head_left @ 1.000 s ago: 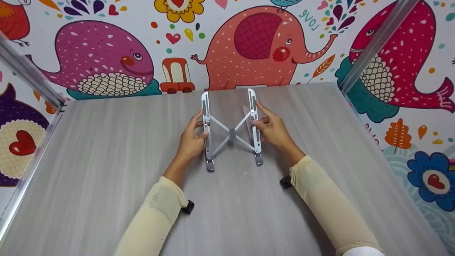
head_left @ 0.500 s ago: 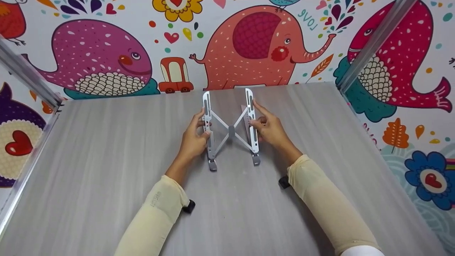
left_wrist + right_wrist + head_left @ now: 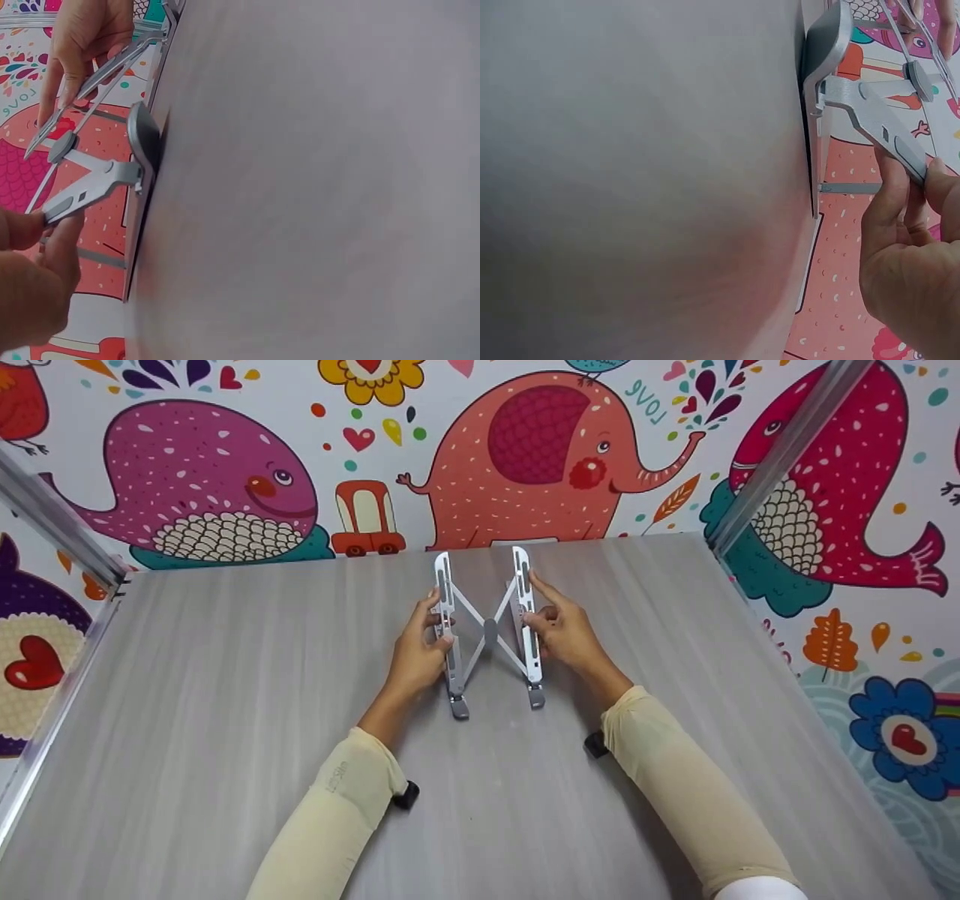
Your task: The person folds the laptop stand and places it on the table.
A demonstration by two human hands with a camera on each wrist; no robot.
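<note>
A silvery folding laptop stand (image 3: 491, 634) stands on the table, its two long side rails joined by crossed bars with a grey hub. My left hand (image 3: 421, 649) grips the left rail between thumb and fingers. On the other side my right hand (image 3: 568, 631) pinches the right rail, thumb on the near face and index finger stretched up along it. In the left wrist view the left-hand fingers (image 3: 64, 247) hold the raised upper arm above the lower bar. The right wrist view shows the stand's rail (image 3: 889, 127) pinched by thumb and fingers, with the grey end lip by the tabletop.
The stand is on a grey wood-grain table (image 3: 225, 697), toward its back edge. Behind rises a wall (image 3: 375, 450) printed with cartoon animals. Metal posts stand at the back left (image 3: 67, 525) and back right (image 3: 780, 457) corners.
The two rails have come closer together and the crossed bars stand narrower. My left hand has moved right with its rail, while the right hand has shifted slightly left.
</note>
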